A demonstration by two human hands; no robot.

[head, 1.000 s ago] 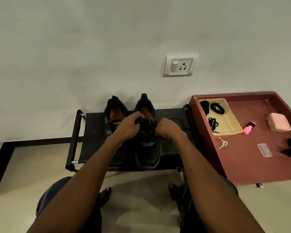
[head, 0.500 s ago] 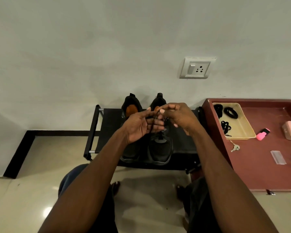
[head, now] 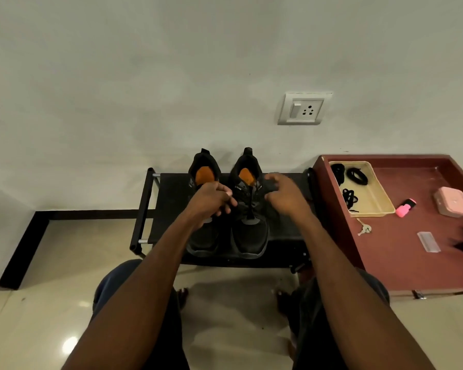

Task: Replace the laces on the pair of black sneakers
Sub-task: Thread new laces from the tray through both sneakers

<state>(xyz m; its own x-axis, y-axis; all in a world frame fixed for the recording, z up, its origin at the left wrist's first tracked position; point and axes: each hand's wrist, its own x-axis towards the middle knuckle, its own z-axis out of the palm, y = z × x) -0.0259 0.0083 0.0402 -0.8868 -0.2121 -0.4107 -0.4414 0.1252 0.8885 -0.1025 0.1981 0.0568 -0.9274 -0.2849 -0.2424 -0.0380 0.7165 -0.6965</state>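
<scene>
Sneakers (head: 226, 206): a black pair, side by side on the black rack (head: 284, 231), heels toward the rack's far edge by the wall, toes toward its near edge; both stand upright.
Right-side sneaker (head: 249, 231): knit-looking matte upper, grey toe overlay, orange insole visible in the opening; dark lace (head: 251, 201) runs up its middle, but whether it is old or new cannot be told.
Left-side sneaker (head: 203, 236): same build, orange insole showing; its lacing is hidden under the hand.
Left hand (head: 211, 201): fingers curled over the tongue area between the two shoes; it seems to pinch something thin, yet what it holds cannot be made out.
Right hand (head: 284, 196): fingers spread and relaxed, gripping nothing, at the outer side of the right-side sneaker near its collar.
Stage (judged): lacing work on the right-side sneaker is under way; the second shoe likely remains.
Spare laces (head: 354, 177): black coils and a loose bundle in the shallow cream tray (head: 382, 201) at the far left corner of the red-brown table (head: 401, 263); soft, flat, limp cord.
Other items: pink marker (head: 405, 207), pink rounded box (head: 452, 202), keys (head: 364, 228), clear strip (head: 428, 241), all on the same table.
Rack: dark fabric shelf on round metal tubes.
</scene>
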